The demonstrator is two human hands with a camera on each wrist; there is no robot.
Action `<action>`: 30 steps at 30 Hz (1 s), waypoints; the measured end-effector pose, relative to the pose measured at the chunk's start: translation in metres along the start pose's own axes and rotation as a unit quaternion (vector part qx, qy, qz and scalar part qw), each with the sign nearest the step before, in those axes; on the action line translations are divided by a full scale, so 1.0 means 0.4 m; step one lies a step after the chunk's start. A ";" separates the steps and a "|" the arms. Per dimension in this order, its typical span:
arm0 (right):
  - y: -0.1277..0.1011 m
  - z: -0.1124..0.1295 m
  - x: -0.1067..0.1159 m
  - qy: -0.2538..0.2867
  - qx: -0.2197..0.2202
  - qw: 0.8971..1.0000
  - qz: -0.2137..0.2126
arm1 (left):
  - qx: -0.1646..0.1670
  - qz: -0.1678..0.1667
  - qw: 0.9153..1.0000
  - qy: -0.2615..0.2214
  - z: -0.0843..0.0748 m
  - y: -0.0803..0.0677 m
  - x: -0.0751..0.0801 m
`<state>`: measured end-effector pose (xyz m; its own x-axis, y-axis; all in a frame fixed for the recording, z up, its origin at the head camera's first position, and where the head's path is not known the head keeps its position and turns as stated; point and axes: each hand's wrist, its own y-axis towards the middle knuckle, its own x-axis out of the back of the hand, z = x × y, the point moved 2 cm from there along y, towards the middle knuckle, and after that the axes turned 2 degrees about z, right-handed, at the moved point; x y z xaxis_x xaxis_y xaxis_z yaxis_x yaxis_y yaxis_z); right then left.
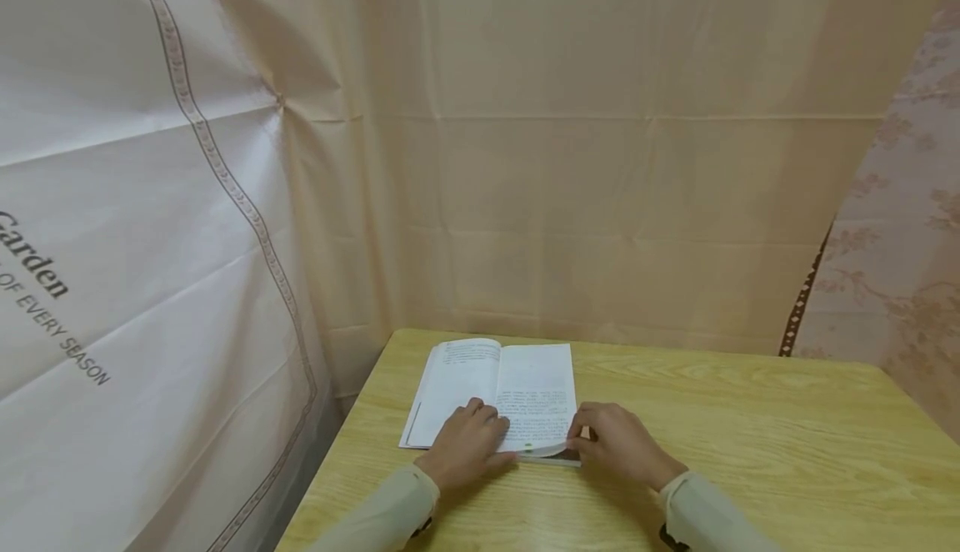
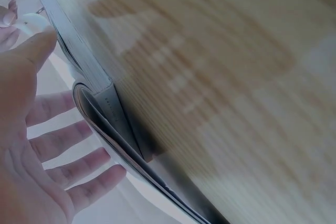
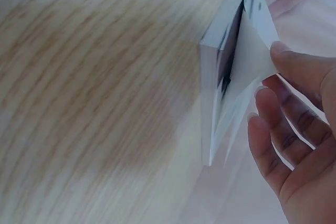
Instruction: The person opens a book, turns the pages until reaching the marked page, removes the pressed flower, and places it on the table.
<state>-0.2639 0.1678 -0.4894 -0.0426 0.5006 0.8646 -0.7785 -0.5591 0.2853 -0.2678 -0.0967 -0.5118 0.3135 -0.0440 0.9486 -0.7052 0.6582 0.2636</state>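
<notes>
An open book (image 1: 461, 393) lies on the wooden table, printed text on both of its visible pages. My left hand (image 1: 468, 444) rests across the lower middle of the spread near the spine, its fingers extended over the pages in the left wrist view. At the lower right corner my right hand (image 1: 618, 444) pinches a page (image 3: 254, 59) between thumb and fingers. That page curls up from the block of pages beneath, and a dark printed page shows in the gap under it. The other fingers of the right hand are loosely bent beside the book's edge.
The light wooden table (image 1: 750, 435) extends to the right of the book. A beige cloth (image 1: 600, 160) hangs behind the table, a white printed cloth (image 1: 150, 285) at the left and a floral one (image 1: 892, 260) at the right.
</notes>
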 end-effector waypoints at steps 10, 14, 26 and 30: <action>0.007 0.015 -0.003 -0.019 0.054 0.995 -0.076 | 0.005 0.000 1.000 -0.012 0.000 0.000 0.000; 0.005 0.015 -0.003 -0.026 0.060 0.990 -0.127 | 0.020 -0.014 0.999 -0.037 0.004 0.001 0.001; -0.015 -0.010 -0.031 -0.056 -0.007 0.998 0.027 | 0.108 -0.152 0.981 -0.046 0.023 -0.007 0.020; -0.017 -0.021 -0.044 -0.067 -0.013 0.996 0.054 | 0.087 -0.148 0.985 0.023 0.026 -0.003 0.021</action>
<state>-0.2630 0.1682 -0.5101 -0.0450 0.3452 0.9375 -0.7894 -0.5874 0.1784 -0.2709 -0.1056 -0.5024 0.5476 -0.1780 0.8176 -0.6757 0.4823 0.5576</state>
